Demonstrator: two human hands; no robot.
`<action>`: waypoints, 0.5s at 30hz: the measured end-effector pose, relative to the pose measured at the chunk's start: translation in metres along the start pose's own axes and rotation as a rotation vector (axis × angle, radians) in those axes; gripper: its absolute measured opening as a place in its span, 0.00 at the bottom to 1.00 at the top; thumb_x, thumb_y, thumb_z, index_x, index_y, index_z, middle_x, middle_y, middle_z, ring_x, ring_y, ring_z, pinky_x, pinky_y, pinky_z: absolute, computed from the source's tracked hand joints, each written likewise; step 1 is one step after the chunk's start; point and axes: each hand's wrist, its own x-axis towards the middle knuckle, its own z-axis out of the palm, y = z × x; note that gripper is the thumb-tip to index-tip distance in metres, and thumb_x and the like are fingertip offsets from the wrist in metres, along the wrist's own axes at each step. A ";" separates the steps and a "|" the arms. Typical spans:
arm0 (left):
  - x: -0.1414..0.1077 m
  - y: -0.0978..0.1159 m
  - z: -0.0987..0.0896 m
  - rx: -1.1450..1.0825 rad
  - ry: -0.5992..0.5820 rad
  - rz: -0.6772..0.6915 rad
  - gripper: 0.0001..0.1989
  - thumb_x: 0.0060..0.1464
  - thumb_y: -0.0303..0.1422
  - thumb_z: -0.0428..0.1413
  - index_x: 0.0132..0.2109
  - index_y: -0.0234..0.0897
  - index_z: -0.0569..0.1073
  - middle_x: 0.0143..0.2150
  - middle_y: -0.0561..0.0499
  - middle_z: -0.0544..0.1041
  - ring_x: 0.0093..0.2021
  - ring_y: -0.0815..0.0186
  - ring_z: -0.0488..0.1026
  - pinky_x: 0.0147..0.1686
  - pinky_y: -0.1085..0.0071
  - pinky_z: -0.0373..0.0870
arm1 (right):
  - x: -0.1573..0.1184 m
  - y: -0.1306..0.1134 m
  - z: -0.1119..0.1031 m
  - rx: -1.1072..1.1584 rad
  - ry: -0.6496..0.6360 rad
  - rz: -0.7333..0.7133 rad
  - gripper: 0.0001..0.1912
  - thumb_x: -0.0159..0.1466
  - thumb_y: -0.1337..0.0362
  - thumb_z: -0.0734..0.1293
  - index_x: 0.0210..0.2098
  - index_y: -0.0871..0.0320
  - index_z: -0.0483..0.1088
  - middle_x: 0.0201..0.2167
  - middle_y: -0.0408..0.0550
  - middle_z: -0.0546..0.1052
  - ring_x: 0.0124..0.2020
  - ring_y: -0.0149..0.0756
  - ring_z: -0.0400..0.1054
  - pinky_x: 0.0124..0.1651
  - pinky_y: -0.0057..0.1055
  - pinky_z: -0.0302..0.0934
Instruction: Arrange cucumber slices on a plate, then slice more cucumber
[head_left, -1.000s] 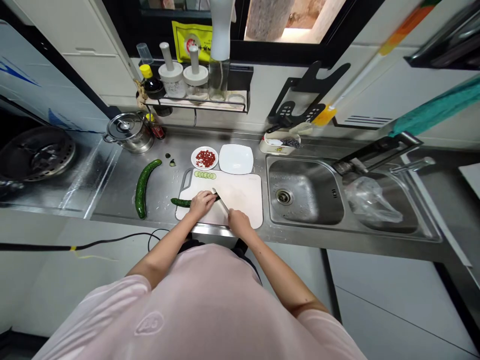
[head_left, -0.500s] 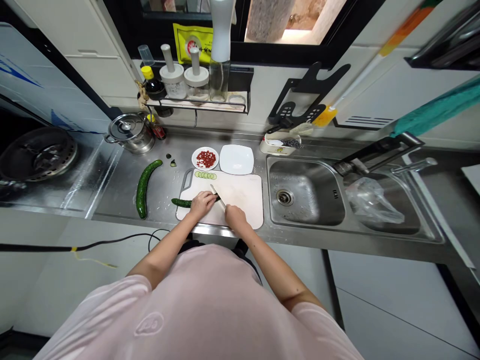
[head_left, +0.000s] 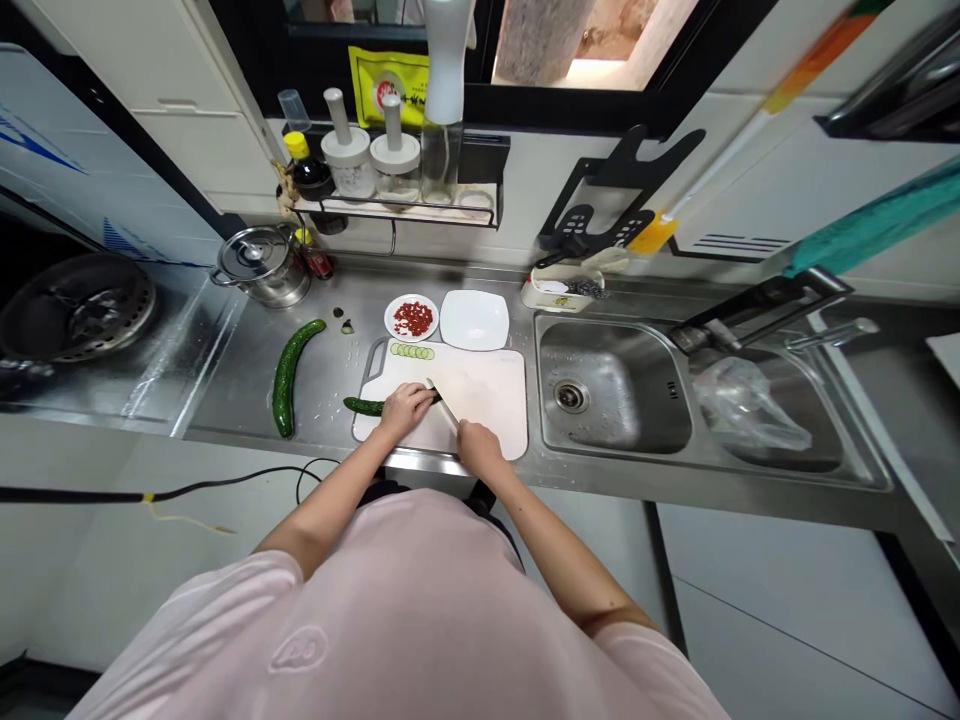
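On a white cutting board (head_left: 484, 400) lies a dark green cucumber (head_left: 364, 406), its left end reaching past the board's edge. My left hand (head_left: 406, 408) is closed over the cucumber near its right end. In my right hand (head_left: 480, 446) is the handle of a kitchen knife (head_left: 445, 403), its blade slanting up and left against the cucumber's right end. A short row of cucumber slices (head_left: 412, 351) rests at the board's upper left. Another whole cucumber (head_left: 291, 378) lies on the steel counter to the left.
Behind the board stand a plate of chopped red pieces (head_left: 412, 318) and a white square plate (head_left: 474, 320). A sink (head_left: 615, 390) is at the right, with a plastic bag (head_left: 750, 400) in its second basin. A lidded pot (head_left: 262, 265) stands back left.
My right hand and the knife have shifted slightly right and down toward me. The left hand keeps its place on the cucumber.
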 end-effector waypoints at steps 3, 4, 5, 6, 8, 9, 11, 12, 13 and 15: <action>0.000 0.000 0.000 0.007 0.001 -0.006 0.11 0.60 0.35 0.51 0.44 0.44 0.77 0.41 0.49 0.75 0.42 0.66 0.69 0.41 0.69 0.67 | 0.005 -0.002 -0.002 0.011 -0.009 -0.007 0.14 0.66 0.71 0.53 0.44 0.62 0.67 0.40 0.57 0.75 0.42 0.40 0.70 0.39 0.30 0.57; 0.000 0.000 0.000 0.006 0.000 -0.005 0.11 0.60 0.35 0.51 0.44 0.44 0.77 0.41 0.49 0.75 0.42 0.66 0.69 0.41 0.69 0.67 | 0.006 -0.002 -0.002 0.013 -0.012 -0.008 0.14 0.66 0.71 0.53 0.44 0.62 0.67 0.40 0.57 0.75 0.42 0.40 0.70 0.40 0.30 0.57; 0.000 0.000 0.000 0.005 0.000 -0.004 0.11 0.60 0.35 0.51 0.44 0.44 0.77 0.41 0.49 0.75 0.42 0.66 0.69 0.42 0.69 0.67 | 0.007 -0.002 -0.002 0.013 -0.013 -0.009 0.14 0.66 0.71 0.53 0.45 0.62 0.67 0.41 0.57 0.75 0.42 0.39 0.70 0.40 0.30 0.57; 0.000 0.000 0.000 0.005 0.000 -0.003 0.11 0.60 0.35 0.51 0.44 0.44 0.77 0.41 0.49 0.75 0.42 0.66 0.69 0.42 0.69 0.67 | 0.008 -0.002 -0.002 0.011 -0.013 -0.009 0.14 0.66 0.72 0.53 0.45 0.62 0.67 0.41 0.57 0.75 0.43 0.39 0.70 0.41 0.30 0.57; 0.000 0.000 0.000 0.006 0.001 -0.006 0.11 0.60 0.35 0.50 0.44 0.44 0.77 0.41 0.49 0.75 0.42 0.66 0.69 0.42 0.69 0.67 | 0.010 -0.003 -0.001 0.006 -0.009 -0.011 0.14 0.66 0.72 0.54 0.45 0.62 0.67 0.41 0.57 0.75 0.43 0.40 0.70 0.41 0.30 0.57; 0.000 0.000 0.000 0.008 0.002 -0.008 0.11 0.60 0.35 0.50 0.44 0.44 0.77 0.41 0.49 0.75 0.42 0.66 0.69 0.42 0.69 0.67 | 0.011 -0.003 -0.001 0.004 -0.007 -0.013 0.13 0.66 0.72 0.54 0.44 0.62 0.67 0.41 0.57 0.75 0.43 0.40 0.70 0.41 0.30 0.57; 0.000 0.000 0.000 0.011 0.003 -0.010 0.11 0.60 0.35 0.50 0.44 0.44 0.77 0.41 0.49 0.75 0.42 0.66 0.69 0.41 0.69 0.67 | 0.013 -0.003 0.000 0.002 -0.004 -0.017 0.13 0.66 0.72 0.54 0.44 0.62 0.67 0.41 0.57 0.75 0.43 0.40 0.70 0.40 0.30 0.57; 0.000 0.001 0.000 0.011 0.003 -0.009 0.11 0.60 0.35 0.50 0.44 0.44 0.77 0.41 0.49 0.75 0.42 0.66 0.69 0.41 0.69 0.67 | 0.014 -0.003 0.000 0.002 -0.002 -0.019 0.13 0.66 0.72 0.54 0.44 0.62 0.67 0.41 0.57 0.75 0.43 0.40 0.70 0.40 0.30 0.57; 0.000 0.001 0.000 0.011 0.003 -0.008 0.11 0.60 0.35 0.51 0.44 0.44 0.77 0.41 0.49 0.75 0.42 0.66 0.69 0.41 0.69 0.67 | 0.015 -0.003 0.001 0.003 0.000 -0.021 0.13 0.66 0.72 0.53 0.44 0.62 0.67 0.41 0.57 0.75 0.43 0.40 0.70 0.40 0.30 0.57; 0.000 0.001 0.000 0.008 0.000 -0.004 0.11 0.60 0.35 0.51 0.44 0.44 0.77 0.41 0.49 0.75 0.42 0.66 0.69 0.41 0.69 0.67 | 0.017 -0.004 0.002 0.004 0.001 -0.020 0.14 0.66 0.71 0.53 0.44 0.62 0.67 0.41 0.57 0.75 0.43 0.41 0.70 0.40 0.31 0.58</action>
